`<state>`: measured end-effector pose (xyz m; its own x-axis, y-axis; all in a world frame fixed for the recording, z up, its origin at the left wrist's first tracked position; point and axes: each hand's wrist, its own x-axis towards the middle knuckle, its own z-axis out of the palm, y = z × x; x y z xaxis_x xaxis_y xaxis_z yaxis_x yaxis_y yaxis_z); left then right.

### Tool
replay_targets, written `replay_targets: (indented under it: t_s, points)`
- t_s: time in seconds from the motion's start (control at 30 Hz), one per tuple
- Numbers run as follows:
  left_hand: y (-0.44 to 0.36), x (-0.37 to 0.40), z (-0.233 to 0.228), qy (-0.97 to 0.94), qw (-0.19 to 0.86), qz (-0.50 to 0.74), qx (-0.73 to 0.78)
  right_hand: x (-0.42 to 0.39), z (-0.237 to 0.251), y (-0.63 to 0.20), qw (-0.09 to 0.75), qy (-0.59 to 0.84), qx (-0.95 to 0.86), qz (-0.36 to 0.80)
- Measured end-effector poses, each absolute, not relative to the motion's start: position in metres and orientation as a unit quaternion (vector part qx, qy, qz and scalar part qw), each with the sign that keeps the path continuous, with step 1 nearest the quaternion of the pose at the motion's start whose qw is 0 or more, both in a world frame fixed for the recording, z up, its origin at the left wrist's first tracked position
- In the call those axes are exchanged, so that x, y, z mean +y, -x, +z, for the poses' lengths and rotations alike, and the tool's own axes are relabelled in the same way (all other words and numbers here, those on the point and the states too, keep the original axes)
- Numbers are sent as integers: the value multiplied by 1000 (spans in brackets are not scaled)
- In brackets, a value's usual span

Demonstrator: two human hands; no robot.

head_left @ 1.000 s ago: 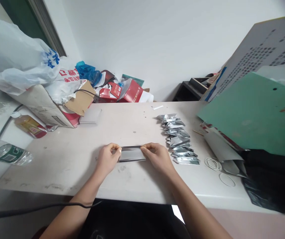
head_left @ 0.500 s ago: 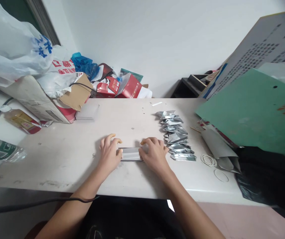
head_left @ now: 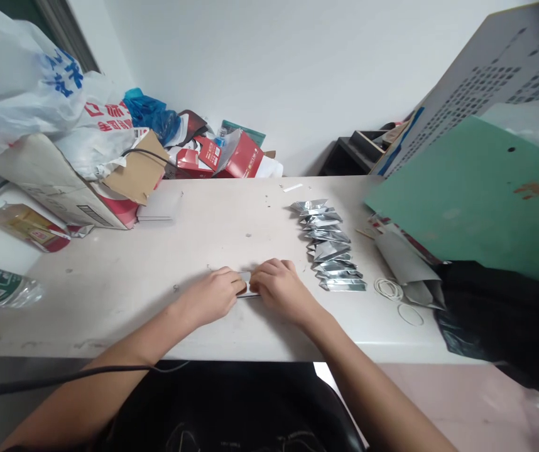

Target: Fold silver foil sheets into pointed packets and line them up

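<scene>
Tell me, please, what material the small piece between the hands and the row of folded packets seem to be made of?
The piece pressed under the left hand and right hand looks like thin metallised foil or film, silver-grey; little of it shows. The folded packets look the same: shiny silver, with sharp creases and bright reflections. Whether it is true foil or coated plastic I cannot tell.

The table lies bare left of the left hand and beyond both hands. Just beside the right hand, a row of foil packets blocks the right; rubber bands lie past it.
</scene>
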<state>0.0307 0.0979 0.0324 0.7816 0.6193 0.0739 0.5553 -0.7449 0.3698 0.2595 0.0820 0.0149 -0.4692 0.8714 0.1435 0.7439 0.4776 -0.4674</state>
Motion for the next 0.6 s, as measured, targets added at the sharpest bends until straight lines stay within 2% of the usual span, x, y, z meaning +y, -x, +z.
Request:
replay_targets:
  t_s: [0.1, 0.23, 0.43, 0.6]
  points:
    - [-29, 100, 38, -921, 206, 102, 313, 77, 15, -267, 198, 390, -876, 203]
    - [-25, 102, 43, -919, 237, 94, 301, 75, 17, -277, 195, 339, -895, 214]
    - [-20, 100, 46, -932, 213, 55, 288, 75, 20, -283, 179, 315, -910, 201]
    - [-18, 96, 47, -933, 206, 80, 284, 72, 17, -284, 161, 309, -922, 172]
